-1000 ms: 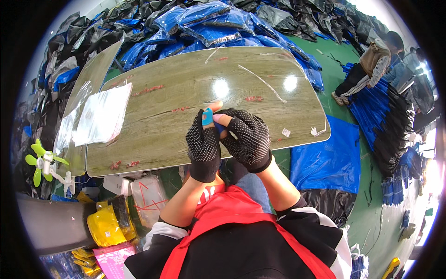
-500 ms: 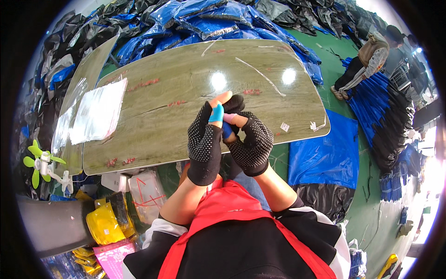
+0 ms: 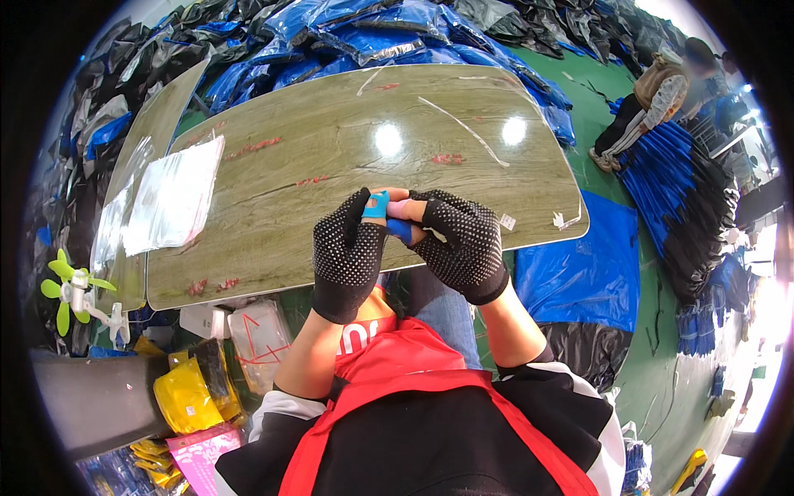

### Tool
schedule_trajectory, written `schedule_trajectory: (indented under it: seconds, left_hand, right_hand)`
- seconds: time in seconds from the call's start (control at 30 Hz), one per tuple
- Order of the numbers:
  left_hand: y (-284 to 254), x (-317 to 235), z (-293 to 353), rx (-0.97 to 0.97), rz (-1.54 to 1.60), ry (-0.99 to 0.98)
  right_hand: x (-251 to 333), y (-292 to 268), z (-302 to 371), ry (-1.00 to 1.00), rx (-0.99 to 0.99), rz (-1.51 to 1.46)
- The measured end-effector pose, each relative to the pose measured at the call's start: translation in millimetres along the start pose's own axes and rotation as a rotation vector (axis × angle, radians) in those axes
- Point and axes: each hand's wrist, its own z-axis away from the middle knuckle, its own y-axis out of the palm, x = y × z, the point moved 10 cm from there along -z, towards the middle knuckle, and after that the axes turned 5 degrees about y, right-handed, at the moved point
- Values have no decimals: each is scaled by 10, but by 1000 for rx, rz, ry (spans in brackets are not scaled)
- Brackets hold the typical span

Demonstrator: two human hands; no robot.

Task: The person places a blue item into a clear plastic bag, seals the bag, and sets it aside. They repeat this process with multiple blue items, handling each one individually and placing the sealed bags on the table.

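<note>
My red apron (image 3: pixel 397 351) lies closest; beyond it, my left hand (image 3: pixel 347 248) and right hand (image 3: pixel 465 248), each in a black fingerless glove with white dots, meet at the fingertips, apparently raised over the table's near edge, a height that presumably keeps the fingertips under my eye; a light-blue band (image 3: pixel 375 206) sits around the left thumb, and the right thumb (image 3: pixel 399 209) lies right against it; a darker blue wrap (image 3: pixel 400 230) shows just below, apparently on a right finger; both hands are curled inward, neither spread nor fisted, and I cannot tell whether anything is pinched between them; the bands probably guard the fingertips that the gloves leave bare.

To my left stand yellow packets (image 3: pixel 188 401) and a green-bladed fan (image 3: pixel 78 291), likely set there to blow toward the worker; to my right a blue-and-black plastic sheet (image 3: pixel 579 264) is spread flat; the wood-grain tabletop (image 3: pixel 273 223) carries a stack of clear plastic sleeves (image 3: pixel 174 198) at its left end, perhaps kept aside to free the middle, and a white strip (image 3: pixel 463 131) toward the far side.

Farthest off, blue plastic-wrapped packs (image 3: pixel 364 45) are heaped behind the table; a co-worker (image 3: pixel 659 91) stands beside fanned blue-and-black sheeting (image 3: pixel 674 198).
</note>
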Motion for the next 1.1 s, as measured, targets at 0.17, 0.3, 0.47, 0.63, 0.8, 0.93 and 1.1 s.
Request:
schedule_trajectory:
  seconds: [0.17, 0.3, 0.47, 0.63, 0.8, 0.93, 1.1]
  left_hand:
    - [30, 29, 8, 83, -211, 38]
    - [0, 59, 3, 43, -249, 98]
    - [-15, 121, 29, 71, -357, 113]
    - [37, 15, 69, 83, -661, 212]
    - [75, 216, 68, -86, 101, -33]
    - [263, 533, 145, -195, 715, -317]
    - [125, 530, 49, -185, 439, -186]
  right_hand:
    - [-8, 5, 49, 14, 57, 145]
    - [-43, 65, 106, 39, 82, 229]
    - [-58, 123, 126, -18, 132, 289]
    - [30, 45, 110, -148, 64, 308]
    - [110, 28, 83, -185, -63, 275]
    - [112, 5, 101, -178, -199, 162]
    - [-4, -13, 181, -110, -307, 194]
